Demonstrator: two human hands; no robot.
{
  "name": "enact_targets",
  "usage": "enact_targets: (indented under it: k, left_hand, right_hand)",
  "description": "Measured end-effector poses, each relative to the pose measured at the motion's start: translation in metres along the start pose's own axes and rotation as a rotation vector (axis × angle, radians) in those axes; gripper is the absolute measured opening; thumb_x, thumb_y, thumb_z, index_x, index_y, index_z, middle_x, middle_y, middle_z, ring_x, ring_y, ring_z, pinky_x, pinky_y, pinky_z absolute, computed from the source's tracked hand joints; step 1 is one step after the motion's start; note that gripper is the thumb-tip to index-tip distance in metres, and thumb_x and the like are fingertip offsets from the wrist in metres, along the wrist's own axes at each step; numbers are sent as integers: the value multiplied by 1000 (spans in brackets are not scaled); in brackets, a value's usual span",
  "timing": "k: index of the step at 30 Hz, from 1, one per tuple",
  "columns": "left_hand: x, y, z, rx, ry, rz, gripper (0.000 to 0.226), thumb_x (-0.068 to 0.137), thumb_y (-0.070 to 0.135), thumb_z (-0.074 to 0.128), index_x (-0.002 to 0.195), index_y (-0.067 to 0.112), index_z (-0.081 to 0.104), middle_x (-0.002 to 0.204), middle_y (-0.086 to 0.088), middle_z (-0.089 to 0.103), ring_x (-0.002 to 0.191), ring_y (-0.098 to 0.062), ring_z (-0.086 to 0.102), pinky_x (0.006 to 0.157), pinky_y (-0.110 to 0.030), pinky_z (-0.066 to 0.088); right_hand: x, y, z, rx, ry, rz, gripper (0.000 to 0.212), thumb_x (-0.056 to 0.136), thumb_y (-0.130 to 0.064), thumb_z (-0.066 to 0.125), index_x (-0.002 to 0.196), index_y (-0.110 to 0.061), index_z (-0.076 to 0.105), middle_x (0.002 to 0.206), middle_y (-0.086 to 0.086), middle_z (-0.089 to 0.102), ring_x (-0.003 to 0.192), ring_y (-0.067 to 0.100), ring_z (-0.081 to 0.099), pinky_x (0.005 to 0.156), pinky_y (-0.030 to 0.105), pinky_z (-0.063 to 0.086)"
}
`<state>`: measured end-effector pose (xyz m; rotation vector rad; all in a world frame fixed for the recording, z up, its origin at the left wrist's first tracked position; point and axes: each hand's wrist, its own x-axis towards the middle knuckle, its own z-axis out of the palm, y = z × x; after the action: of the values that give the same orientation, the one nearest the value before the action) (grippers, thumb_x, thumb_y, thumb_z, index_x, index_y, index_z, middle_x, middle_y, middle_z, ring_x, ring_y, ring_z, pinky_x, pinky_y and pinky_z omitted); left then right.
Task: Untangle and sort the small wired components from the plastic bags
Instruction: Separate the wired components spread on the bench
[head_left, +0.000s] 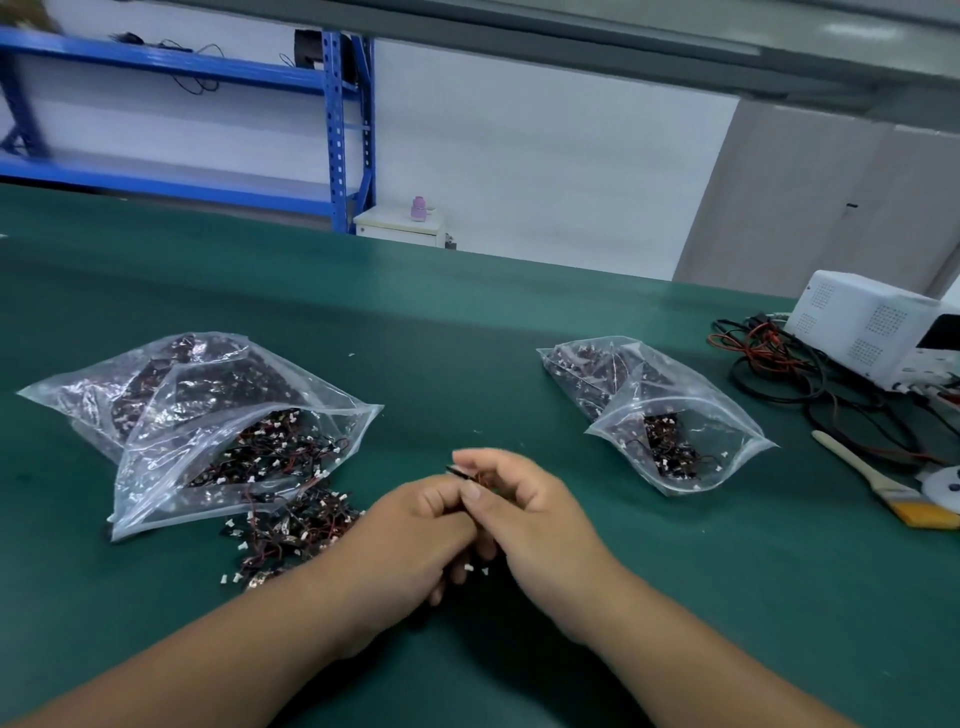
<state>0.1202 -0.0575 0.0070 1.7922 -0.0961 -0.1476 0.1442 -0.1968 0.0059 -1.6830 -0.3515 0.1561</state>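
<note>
Both hands met over the green desk (467, 322). The left hand (415, 525) and the right hand (524, 512) each had their fingers curled in, pinching a small wired component (470, 474) held between them just above the desk.

The sorting looked to be at an early stage. The open bag on the left (234, 452) was still packed with tangled black-and-red leads, with a loose pile (296, 525) spilled at its mouth beside the left wrist. The open bag on the right (675, 441) held a much smaller clump, probably the sorted pieces. Most of the stock appeared to be left.

The fingers covered most of the held piece, so I could not tell whether it was one component or several; only dark wire ends and two white connectors (470, 568) under the hands showed. A further bag seemed to lie behind each open one, their contents blurred.
</note>
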Motion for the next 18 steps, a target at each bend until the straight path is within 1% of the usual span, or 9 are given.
enact_targets:
  k: [2, 3, 4, 6, 9, 11, 14, 16, 18]
  left_hand:
    - [0, 1, 0, 29, -6, -1, 17, 77, 26, 54, 75, 14, 66, 64, -17, 59, 50, -20, 47, 44, -24, 35]
    - [0, 0, 1, 22, -11, -5, 19, 75, 28, 55, 77, 13, 66, 68, -21, 61, 52, -21, 48, 44, -25, 36]
    - [1, -1, 1, 14, -17, -12, 18, 76, 28, 56, 78, 14, 66, 70, -21, 62, 52, -21, 48, 44, -25, 36]
    - [2, -3, 1, 1, -30, -10, 13, 84, 25, 59, 77, 17, 67, 67, -14, 62, 51, -20, 48, 42, -23, 36]
    - [4, -5, 2, -18, -15, 4, 15, 91, 18, 59, 83, 24, 69, 74, -12, 68, 56, -21, 52, 41, -23, 38]
    - [4, -6, 2, -38, 33, -7, 18, 92, 14, 60, 88, 28, 70, 73, -3, 70, 54, -15, 54, 40, -23, 40]
    - [4, -6, 3, -50, 93, -21, 18, 89, 9, 64, 92, 25, 70, 69, 1, 68, 52, -14, 55, 40, -24, 42]
    - [3, -6, 4, -38, 103, -7, 21, 85, 6, 68, 86, 27, 70, 66, 2, 63, 53, -17, 55, 42, -25, 44]
    - [2, -5, 4, 1, 112, 16, 21, 81, 7, 71, 85, 28, 70, 67, 5, 65, 53, -14, 55, 46, -25, 47]
  right_hand:
    - [-1, 1, 0, 26, 42, -8, 14, 95, -5, 62, 93, -17, 70, 73, -2, 67, 51, 8, 54, 52, 23, 46]
    - [-1, 2, -2, 35, 64, -9, 16, 94, -4, 63, 86, -16, 70, 68, -1, 66, 50, 11, 54, 51, 24, 46]
    - [-2, 3, -4, 36, 82, -9, 17, 92, -2, 64, 83, -16, 69, 66, 1, 65, 50, 13, 55, 51, 25, 46]
    - [-3, 5, -8, 33, 107, -17, 20, 90, 0, 66, 80, -18, 69, 64, 8, 65, 51, 16, 56, 51, 28, 47]
    - [-3, 6, -11, 89, 158, 17, 21, 90, 2, 66, 75, -13, 67, 65, 13, 66, 51, 19, 58, 50, 28, 49]
    - [0, 8, -11, 209, 212, 70, 18, 92, 2, 64, 77, -8, 65, 72, 17, 70, 54, 23, 63, 52, 30, 54]
    - [4, 11, -14, 321, 274, 125, 6, 96, 3, 57, 92, -1, 60, 81, 20, 73, 64, 29, 69, 57, 38, 60]
    - [7, 13, -18, 374, 300, 156, 12, 97, 6, 52, 99, -3, 60, 78, 16, 73, 64, 28, 69, 55, 38, 59]
    - [11, 13, -23, 413, 304, 183, 21, 97, 10, 47, 100, -4, 62, 77, 15, 72, 63, 30, 69, 51, 36, 57]
